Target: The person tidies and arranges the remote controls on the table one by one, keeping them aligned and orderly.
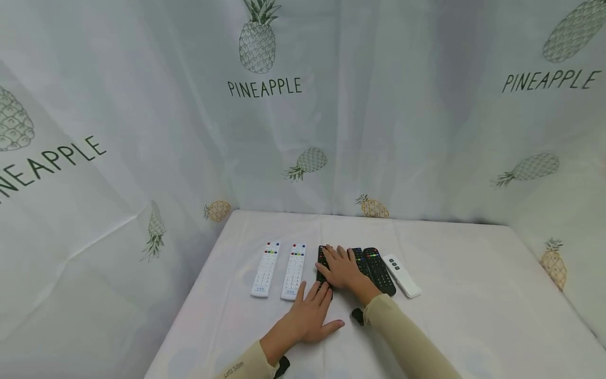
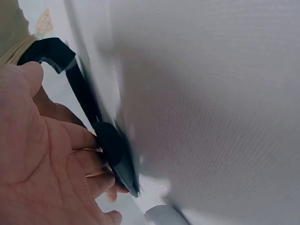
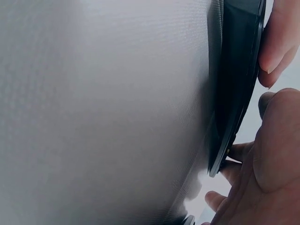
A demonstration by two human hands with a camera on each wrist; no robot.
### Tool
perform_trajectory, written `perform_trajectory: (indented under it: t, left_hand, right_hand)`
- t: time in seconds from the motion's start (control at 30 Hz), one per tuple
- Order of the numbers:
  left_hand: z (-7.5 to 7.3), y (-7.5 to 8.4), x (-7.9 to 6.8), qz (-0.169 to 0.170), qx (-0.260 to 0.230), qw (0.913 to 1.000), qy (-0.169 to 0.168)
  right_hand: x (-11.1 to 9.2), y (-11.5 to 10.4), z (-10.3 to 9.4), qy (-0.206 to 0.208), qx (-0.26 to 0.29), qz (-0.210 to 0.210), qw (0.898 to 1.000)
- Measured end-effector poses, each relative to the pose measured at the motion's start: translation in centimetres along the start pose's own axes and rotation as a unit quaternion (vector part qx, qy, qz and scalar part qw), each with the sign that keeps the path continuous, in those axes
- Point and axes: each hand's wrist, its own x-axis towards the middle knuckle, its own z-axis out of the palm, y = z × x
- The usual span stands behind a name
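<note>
Touching a black remote (image 1: 321, 257) at the frame's lower centre with left hand (image 1: 310, 320) and right hand (image 1: 343, 270); resting straight fingers against it.

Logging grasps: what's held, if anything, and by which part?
No grip shows; left hand touches the near end of leftmost black remote, right hand its far end.

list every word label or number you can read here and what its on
"PINEAPPLE": white pineapple-print fabric curtain, upper middle and upper right.
"NEAPPLE": same curtain, left side, its start cut off.
"Lets", then a word too blurred: beige cloth left sleeve.
Too small to read: markings on the two long white plastic remotes, long black plastic remotes and white few-button plastic remote.
</note>
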Motion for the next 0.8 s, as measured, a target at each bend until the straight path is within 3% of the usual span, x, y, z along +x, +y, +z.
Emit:
perform_trajectory:
  t: [0.43, 0.8]
  left_hand:
    - [0.7, 0.4, 0.5, 0.013, 0.018, 0.9995, 0.023]
    - [0.3, 1.0, 0.4, 0.021, 0.021, 0.9989, 0.035]
  right_hand:
    - [-0.6, 0.3, -0.2, 0.012, 0.006, 0.002, 1.0]
    - [-1.5, 1.1, -0.6, 0.021, 0.017, -0.001, 1.0]
